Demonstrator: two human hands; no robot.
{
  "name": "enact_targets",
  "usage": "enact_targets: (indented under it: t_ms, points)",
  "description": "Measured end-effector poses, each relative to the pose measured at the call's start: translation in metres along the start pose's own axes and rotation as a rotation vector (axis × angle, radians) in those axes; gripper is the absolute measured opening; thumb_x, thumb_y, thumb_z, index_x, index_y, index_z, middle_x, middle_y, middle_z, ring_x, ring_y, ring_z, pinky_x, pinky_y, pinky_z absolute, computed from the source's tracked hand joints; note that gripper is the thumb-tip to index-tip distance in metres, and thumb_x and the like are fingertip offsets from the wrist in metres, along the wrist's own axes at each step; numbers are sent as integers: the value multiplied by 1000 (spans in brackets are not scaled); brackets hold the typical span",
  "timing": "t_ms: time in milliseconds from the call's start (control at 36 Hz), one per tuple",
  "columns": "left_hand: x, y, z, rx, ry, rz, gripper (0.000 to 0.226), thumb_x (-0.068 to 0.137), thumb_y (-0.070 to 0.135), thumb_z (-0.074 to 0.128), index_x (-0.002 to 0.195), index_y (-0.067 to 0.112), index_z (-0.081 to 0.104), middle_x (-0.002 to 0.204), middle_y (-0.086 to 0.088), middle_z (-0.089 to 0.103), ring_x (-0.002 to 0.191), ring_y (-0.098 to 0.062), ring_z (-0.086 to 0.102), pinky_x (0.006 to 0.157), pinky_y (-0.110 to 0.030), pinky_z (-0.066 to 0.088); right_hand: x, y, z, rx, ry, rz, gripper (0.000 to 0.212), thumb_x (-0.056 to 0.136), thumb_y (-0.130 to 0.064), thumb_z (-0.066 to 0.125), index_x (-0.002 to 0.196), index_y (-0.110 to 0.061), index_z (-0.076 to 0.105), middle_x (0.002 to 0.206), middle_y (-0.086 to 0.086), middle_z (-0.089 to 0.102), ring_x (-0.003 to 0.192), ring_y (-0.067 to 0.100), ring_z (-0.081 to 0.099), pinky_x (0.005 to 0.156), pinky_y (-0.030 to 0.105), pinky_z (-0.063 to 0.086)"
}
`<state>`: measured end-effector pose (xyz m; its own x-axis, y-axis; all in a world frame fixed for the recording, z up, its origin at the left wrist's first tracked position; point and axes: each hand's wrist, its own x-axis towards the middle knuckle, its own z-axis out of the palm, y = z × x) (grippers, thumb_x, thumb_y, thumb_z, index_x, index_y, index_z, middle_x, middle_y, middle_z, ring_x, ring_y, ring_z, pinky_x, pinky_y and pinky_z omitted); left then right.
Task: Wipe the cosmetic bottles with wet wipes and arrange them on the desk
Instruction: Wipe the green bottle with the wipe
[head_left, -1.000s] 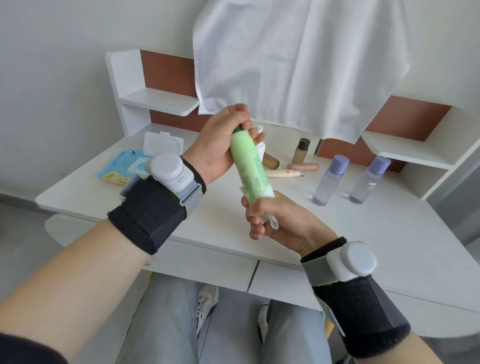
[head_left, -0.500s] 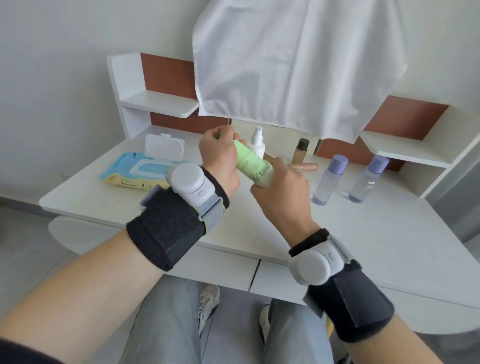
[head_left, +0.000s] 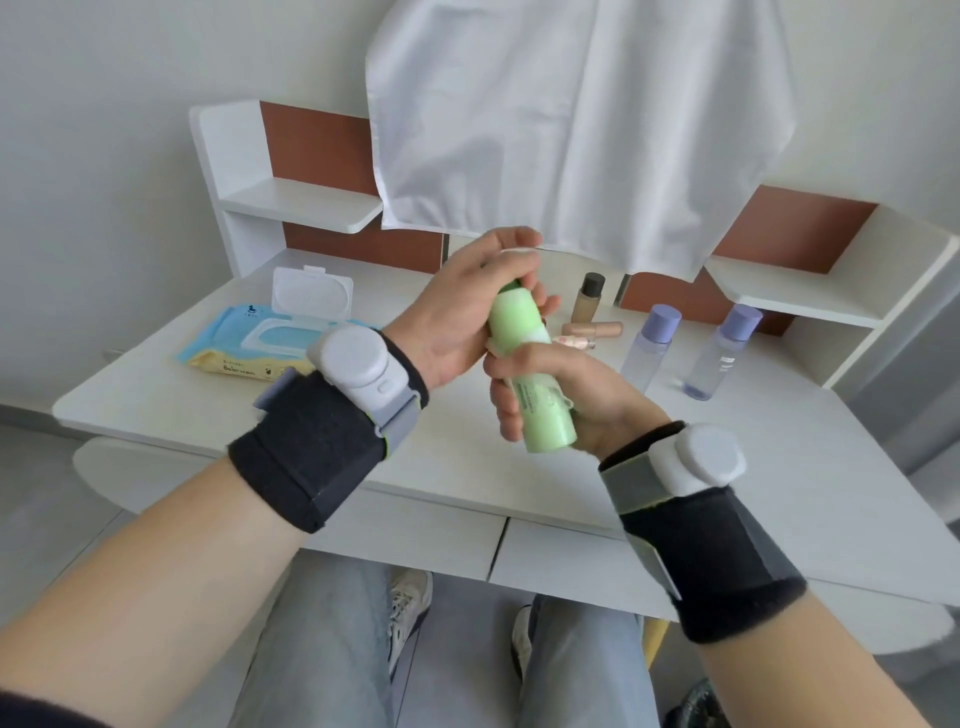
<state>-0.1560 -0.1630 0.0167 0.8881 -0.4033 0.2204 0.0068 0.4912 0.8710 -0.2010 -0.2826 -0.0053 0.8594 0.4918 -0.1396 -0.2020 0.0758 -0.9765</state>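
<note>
Bottle: pale green cylindrical plastic bottle, held in the air above the front part of the desk, tilted, with its top end away from the person and its base toward them.
Wipe: white wet wipe, wrapped round the bottle's middle and mostly covered by the right hand.
Left hand: left hand grasps the bottle's top end with the fingers curled over it; the cap is mostly hidden.
Right hand: right hand grasps the bottle's middle through the wipe with the fingers curled round it.
Wrist units: black fabric left wrist band and black fabric right wrist band, each carrying a white round module.
Desk: white flat-topped desk, below both hands.
Wipe pack: blue and yellow soft wet-wipe pack, white flip lid open, lying on the desk's left part, well apart from the bottle.
Foundation: small beige bottle with dark cap, upright at the back of the desk.
Tube: pink-beige tube, lying on its side near the beige bottle.
Lilac pair: left clear bottle with lilac cap and right clear bottle with lilac cap, upright, near each other on the desk's right part.
Cloth: white hanging cloth, above the desk's back edge.
</note>
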Motion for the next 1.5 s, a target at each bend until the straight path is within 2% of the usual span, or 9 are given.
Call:
enact_targets:
  t_ms: [83, 167, 306, 417, 528, 722, 1000, 1306, 1500]
  points:
    - [2, 10, 1, -70, -34, 47, 15, 95, -1, 44, 103, 10, 49, 60, 0, 44, 58, -14, 47, 82, -36, 54, -1, 15, 0, 248, -230, -21, 25, 62, -16, 77, 73, -12, 55, 54, 2, 50, 42, 14, 47, 46, 22, 43]
    - [4, 13, -6, -125, -35, 79, 14, 96, 0, 43, 104, 11, 47, 57, 3, 45, 58, -13, 47, 82, -36, 53, -3, 24, 3, 298, -269, -24, 30, 58, -14, 76, 79, -12, 55, 55, -1, 49, 42, 11, 46, 43, 21, 42]
    - [7, 12, -21, -189, 76, 108, 12, 95, 3, 45, 92, 13, 50, 59, 2, 45, 59, -13, 48, 81, -33, 52, -7, 20, 7, 50, 6, -78, 22, 68, -4, 55, 90, -5, 53, 58, 5, 45, 46, 15, 41, 45, 23, 40]
    - [15, 4, -35, -213, 398, 96, 14, 95, 6, 52, 82, 10, 50, 62, -1, 47, 55, -14, 50, 81, -35, 52, -1, 20, 6, -125, 357, -173, 35, 92, -35, 63, 104, -2, 61, 66, 8, 58, 54, 20, 56, 55, 29, 52]
    - [19, -13, -41, -309, 626, 48, 15, 96, 5, 49, 82, 7, 46, 67, -4, 45, 55, -16, 48, 63, -31, 55, 11, 23, 14, 60, 568, -327, 58, 102, -53, 28, 107, -9, 65, 76, 15, 69, 69, 27, 68, 71, 38, 60]
    - [16, -32, -34, -332, 741, 14, 5, 95, 5, 46, 100, 6, 47, 80, -9, 51, 73, -25, 57, 61, -31, 55, 28, 31, 23, 381, 834, -444, 58, 102, -54, 30, 125, -9, 58, 120, 11, 67, 110, 21, 66, 101, 40, 50]
    - [15, -29, -35, -398, 660, -24, 17, 93, 2, 45, 76, 8, 44, 73, -7, 46, 65, -19, 51, 73, -34, 53, 22, 21, 16, 445, 718, -409, 53, 101, -52, 37, 79, -8, 56, 72, 0, 71, 81, 23, 71, 88, 43, 57]
    - [14, -32, -35, -297, 672, 4, 12, 92, 1, 45, 82, 8, 45, 74, -7, 48, 61, -18, 53, 56, -27, 53, 22, 19, 7, 543, 817, -203, 46, 101, -53, 34, 90, -12, 49, 81, 11, 67, 69, 32, 70, 56, 41, 59]
    - [24, -8, -41, -242, 716, 202, 11, 94, 3, 48, 87, 10, 45, 66, -2, 48, 53, -15, 50, 60, -29, 50, 25, 22, -6, 307, 822, -126, 51, 104, -52, 26, 87, -13, 54, 72, 15, 70, 66, 32, 69, 70, 43, 60]
